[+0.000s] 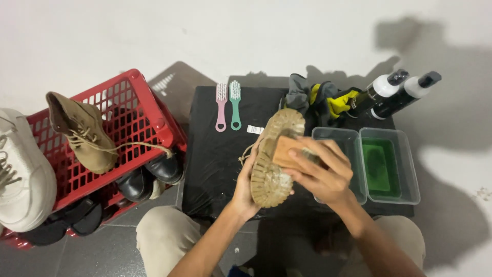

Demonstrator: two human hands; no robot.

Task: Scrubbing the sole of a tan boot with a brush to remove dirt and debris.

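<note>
White wall behind, small black-covered table (215, 154) in front of the knees. Left hand (245, 191) grips the tan lace-up boot (274, 154) from the side, lugged sole turned up, while the right hand (318, 172) is closed over a wooden-backed scrub brush (287, 153) pressed flat on that sole. I'd say short strokes along the tread grooves work best, with the boot braced firmly so it doesn't twist. Just right of the right hand sit two clear plastic tubs (405, 169), one holding green liquid. Beyond the hands: pink and green brushes (228, 105), rags, two bottles. Far left, a red crate (128, 123) of shoes.
</note>
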